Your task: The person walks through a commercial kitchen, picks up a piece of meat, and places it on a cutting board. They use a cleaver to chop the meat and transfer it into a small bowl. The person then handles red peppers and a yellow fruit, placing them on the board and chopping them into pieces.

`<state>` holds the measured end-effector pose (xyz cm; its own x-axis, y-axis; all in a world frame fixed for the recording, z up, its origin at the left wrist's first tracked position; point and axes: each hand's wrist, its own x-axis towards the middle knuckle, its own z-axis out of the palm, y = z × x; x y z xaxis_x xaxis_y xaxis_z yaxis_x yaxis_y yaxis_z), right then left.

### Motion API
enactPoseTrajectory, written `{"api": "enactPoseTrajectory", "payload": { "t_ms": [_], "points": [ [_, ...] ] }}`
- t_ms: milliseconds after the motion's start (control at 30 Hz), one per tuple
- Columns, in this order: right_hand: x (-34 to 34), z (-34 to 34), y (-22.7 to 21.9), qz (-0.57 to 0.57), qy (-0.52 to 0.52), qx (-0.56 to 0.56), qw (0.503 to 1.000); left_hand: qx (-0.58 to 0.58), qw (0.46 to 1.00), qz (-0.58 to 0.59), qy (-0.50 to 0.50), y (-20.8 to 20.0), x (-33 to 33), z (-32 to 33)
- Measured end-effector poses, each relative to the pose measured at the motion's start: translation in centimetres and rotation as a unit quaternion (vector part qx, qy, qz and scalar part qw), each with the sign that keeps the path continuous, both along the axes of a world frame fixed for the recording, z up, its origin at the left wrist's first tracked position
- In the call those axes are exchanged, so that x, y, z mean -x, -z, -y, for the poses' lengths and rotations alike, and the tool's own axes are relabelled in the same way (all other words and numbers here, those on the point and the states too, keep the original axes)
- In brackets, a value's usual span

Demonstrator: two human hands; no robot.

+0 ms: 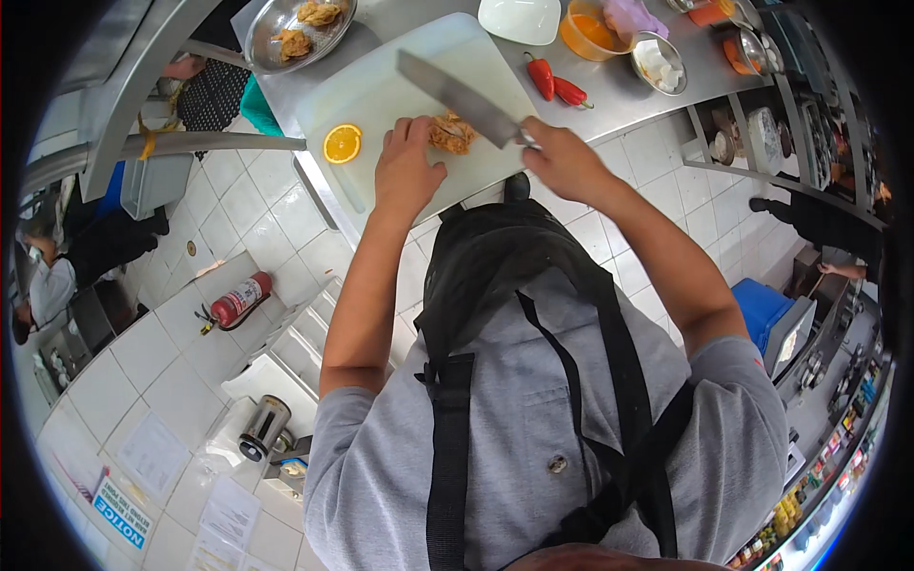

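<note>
A piece of golden fried chicken [455,136] lies on the white cutting board [381,90], its cut, paler side partly showing. My left hand [409,171] steadies it from the left, fingers curled against its edge and thumb apart on the near side. In my right hand [564,164] is the handle of a wide-bladed kitchen knife [459,95]. Its blade slants up to the left, above the board and just beyond the chicken. A halved orange [343,144] rests cut side up on the board, left of my left hand.
More fried chicken sits in a metal bowl [262,48] at the back left. Two red peppers [541,76] lie right of the board, near a white dish [520,19], a tub of orange liquid [592,34] and a metal bowl of white pieces [659,67]. Other people stand at both sides.
</note>
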<state>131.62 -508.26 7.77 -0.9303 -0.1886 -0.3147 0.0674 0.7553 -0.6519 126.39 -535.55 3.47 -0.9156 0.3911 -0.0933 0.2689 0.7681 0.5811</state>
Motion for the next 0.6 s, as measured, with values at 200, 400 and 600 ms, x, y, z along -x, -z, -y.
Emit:
{"api": "enactPoseTrajectory", "payload": {
  "t_ms": [200,400,600],
  "points": [
    [-7.4,-6.9,3.1,0.208,0.206,0.232,0.928,-0.025,0.996,0.015,0.083,0.9,2.8,-0.6],
    [-10.4,-2.7,7.6,0.264,0.198,0.362,0.872,-0.039,0.988,0.083,0.128,1.4,5.4,-2.5],
    [-6.4,-4.0,5.5,0.258,0.198,0.418,0.848,-0.035,0.987,0.099,0.122,-0.3,10.2,-5.7]
  ]
}}
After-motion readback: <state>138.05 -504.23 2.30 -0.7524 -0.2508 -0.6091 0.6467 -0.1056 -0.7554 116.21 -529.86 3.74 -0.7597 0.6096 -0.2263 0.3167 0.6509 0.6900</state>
